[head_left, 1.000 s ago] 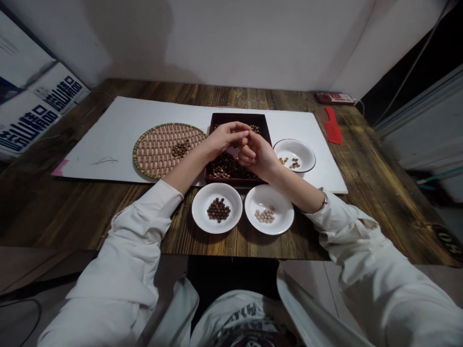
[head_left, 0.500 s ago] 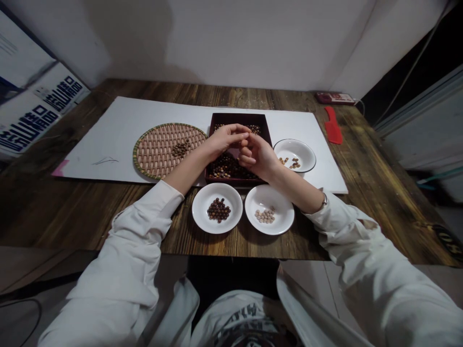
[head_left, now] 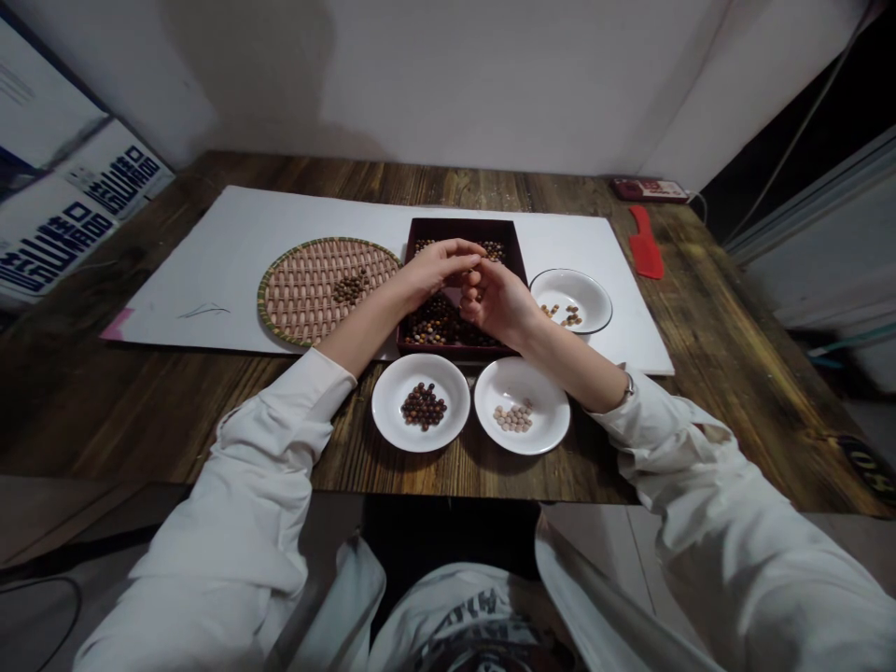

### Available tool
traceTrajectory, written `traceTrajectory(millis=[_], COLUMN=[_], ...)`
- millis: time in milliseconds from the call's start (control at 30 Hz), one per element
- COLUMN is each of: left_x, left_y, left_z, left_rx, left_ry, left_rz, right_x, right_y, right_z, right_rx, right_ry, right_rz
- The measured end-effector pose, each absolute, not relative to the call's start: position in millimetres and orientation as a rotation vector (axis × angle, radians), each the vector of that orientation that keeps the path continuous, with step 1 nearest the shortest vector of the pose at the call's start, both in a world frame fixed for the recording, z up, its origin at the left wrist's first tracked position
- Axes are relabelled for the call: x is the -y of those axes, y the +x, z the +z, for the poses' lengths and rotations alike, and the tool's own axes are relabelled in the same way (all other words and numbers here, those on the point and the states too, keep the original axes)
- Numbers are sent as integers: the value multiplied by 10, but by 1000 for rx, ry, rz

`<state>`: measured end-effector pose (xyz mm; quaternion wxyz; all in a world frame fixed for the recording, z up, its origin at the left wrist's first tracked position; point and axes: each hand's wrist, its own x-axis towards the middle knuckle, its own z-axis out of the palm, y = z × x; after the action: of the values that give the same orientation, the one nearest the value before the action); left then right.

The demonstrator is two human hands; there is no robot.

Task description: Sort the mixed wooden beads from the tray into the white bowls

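Note:
Over a dark red box point(head_left: 519, 250) of mixed beads, my left hand point(head_left: 441, 268) and my right hand point(head_left: 498, 301) meet at the fingertips. Both hands are closed in a pinch; whatever lies between the fingers is too small or hidden to make out. Loose dark, yellow and pale beads point(head_left: 438, 322) show in the box below my hands. In front of it stand a white bowl point(head_left: 384, 420) with dark brown beads and another white bowl point(head_left: 556, 425) with pale beads. A third white bowl point(head_left: 594, 297), right of the box, holds a few yellowish and brown beads.
A round woven tray point(head_left: 294, 299) with a small pile of brownish beads lies left of the box. The tray and box rest on a white board point(head_left: 231, 233) on a wooden table point(head_left: 735, 373). Farther right are a red scraper-like tool point(head_left: 644, 245) and a dark red power strip point(head_left: 650, 190).
My hands stay over the box with the fingertips together. The fingers of my right hand have shifted very slightly; the bowls, tray and beads look the same.

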<state>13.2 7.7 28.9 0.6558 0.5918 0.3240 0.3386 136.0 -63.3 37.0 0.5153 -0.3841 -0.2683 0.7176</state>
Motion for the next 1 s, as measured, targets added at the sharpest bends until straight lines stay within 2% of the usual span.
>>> traceTrajectory(millis=[1000], left_x=[-65], left_y=[124], left_z=[296], left_rx=[-692], left_ry=[1377], left_rz=[766], right_x=[614], right_y=[1384], right_z=[366], right_rx=[597], right_ry=[-916], right_rz=[1679])
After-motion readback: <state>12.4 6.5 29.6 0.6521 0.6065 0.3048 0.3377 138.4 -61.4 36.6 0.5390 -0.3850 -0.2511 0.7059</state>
